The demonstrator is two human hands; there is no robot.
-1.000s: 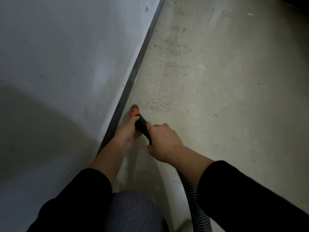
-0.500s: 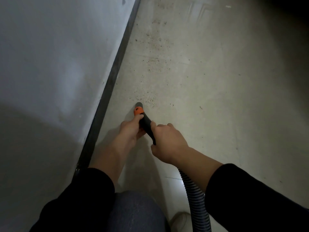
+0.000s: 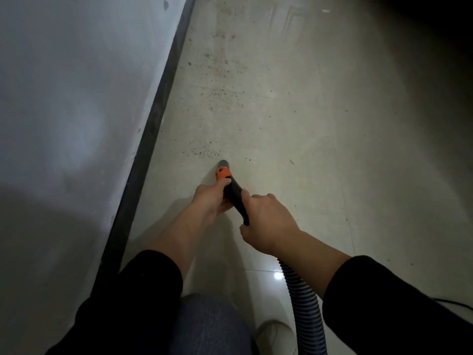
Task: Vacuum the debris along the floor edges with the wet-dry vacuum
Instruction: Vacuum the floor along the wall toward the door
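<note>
You have nothing readable here: no text, label, brand or number shows on the vacuum nozzle (image 3: 232,193), its ribbed hose (image 3: 304,303), the wall (image 3: 64,124) or the floor (image 3: 320,129).

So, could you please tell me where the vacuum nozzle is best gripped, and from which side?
Grip the black nozzle tube behind its orange collar, coming from the rear and above: it slants down and forward, and the ribbed hose trails back. The left hand and right hand hold it there.
</note>
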